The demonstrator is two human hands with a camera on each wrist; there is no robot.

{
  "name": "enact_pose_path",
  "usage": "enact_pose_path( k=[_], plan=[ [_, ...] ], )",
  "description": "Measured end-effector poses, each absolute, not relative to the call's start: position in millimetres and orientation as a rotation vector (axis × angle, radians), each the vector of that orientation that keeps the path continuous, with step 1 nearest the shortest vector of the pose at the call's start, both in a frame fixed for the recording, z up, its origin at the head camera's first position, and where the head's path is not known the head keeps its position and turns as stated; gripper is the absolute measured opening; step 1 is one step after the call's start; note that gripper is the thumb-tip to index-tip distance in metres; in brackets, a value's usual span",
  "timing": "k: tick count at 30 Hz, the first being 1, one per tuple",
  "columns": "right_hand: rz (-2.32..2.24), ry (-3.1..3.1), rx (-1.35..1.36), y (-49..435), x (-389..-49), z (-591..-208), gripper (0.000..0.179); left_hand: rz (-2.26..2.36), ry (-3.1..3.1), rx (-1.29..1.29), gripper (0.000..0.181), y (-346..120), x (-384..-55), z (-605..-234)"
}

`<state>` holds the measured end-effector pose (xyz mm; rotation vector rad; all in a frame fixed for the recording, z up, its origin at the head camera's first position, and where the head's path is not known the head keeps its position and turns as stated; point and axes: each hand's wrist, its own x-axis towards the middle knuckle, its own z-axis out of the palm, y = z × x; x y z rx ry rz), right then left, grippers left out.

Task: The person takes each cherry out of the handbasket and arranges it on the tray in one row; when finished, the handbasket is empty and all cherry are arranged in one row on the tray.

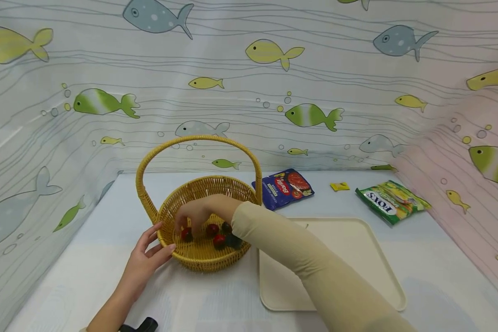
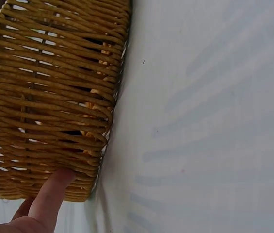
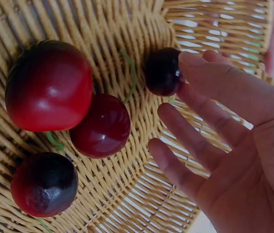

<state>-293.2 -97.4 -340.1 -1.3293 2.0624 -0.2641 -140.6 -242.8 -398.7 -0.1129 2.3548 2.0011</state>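
Note:
My left hand (image 1: 151, 253) grips the near left rim of a round wicker basket (image 1: 203, 265); in the left wrist view one fingertip (image 2: 65, 177) presses its outer weave. Inside the basket, my right hand (image 1: 203, 212) reaches down with its fingers spread. In the right wrist view, its thumb tip overlaps the edge of a dark cherry (image 3: 162, 72), and the other fingers lie loosely bent beside it. Nearby on the woven floor are a red cherry (image 3: 101, 126) with a green stem, a black-and-red cherry (image 3: 44, 184) and a larger dark red fruit (image 3: 49, 87).
The basket's tall handle (image 1: 199, 137) arches over the right hand. Right of the basket lies a cream tray (image 1: 336, 267), partly covered by the right sleeve (image 1: 290, 244). Behind are a blue Barilla pouch (image 1: 288, 188), a small yellow packet (image 1: 339, 186) and a green Fox's bag (image 1: 392, 201).

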Motion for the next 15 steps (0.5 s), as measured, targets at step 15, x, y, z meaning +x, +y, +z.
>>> enact_pose_path(
  k=[15],
  plan=[
    [-0.147, 2.099, -1.316, -101.9, -291.7, -338.0, 0.031, 2.005, 2.364, -0.114, 0.074, -243.4, -138.0, -397.6]
  ],
)
